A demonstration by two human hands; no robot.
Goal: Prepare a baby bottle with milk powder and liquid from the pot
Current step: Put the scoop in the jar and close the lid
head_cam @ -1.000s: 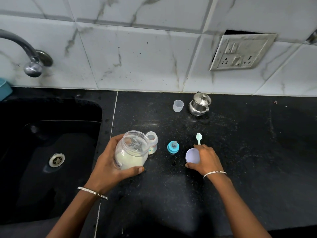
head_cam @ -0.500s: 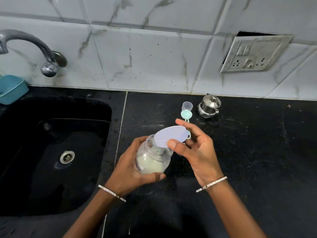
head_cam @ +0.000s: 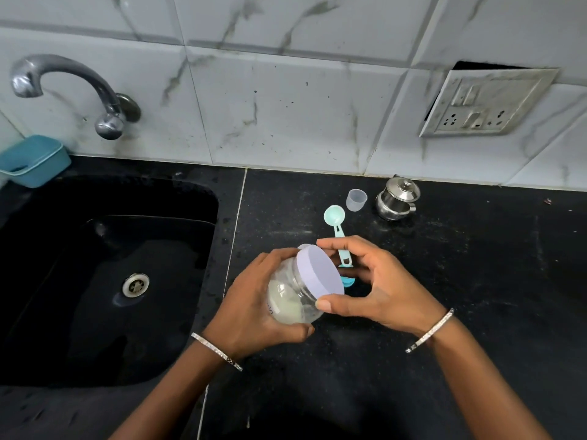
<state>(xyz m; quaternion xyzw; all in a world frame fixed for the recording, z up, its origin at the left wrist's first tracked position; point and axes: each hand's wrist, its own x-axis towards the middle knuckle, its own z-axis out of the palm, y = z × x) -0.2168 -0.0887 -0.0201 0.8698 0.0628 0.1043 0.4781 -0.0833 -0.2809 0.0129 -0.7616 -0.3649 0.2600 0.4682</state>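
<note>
My left hand (head_cam: 251, 312) grips the clear rounded jar (head_cam: 297, 285), tilted, pale powder (head_cam: 281, 301) pooled inside; my right hand (head_cam: 381, 287) pinches its smooth lilac round lid (head_cam: 319, 271) above the speckled black counter (head_cam: 476, 281).

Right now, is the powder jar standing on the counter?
No, the left hand holds the powder jar tilted above the counter, while the right hand grips its lavender lid.

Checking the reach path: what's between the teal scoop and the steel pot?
Head view: a small clear cup stands between the teal scoop and the steel pot.
</note>
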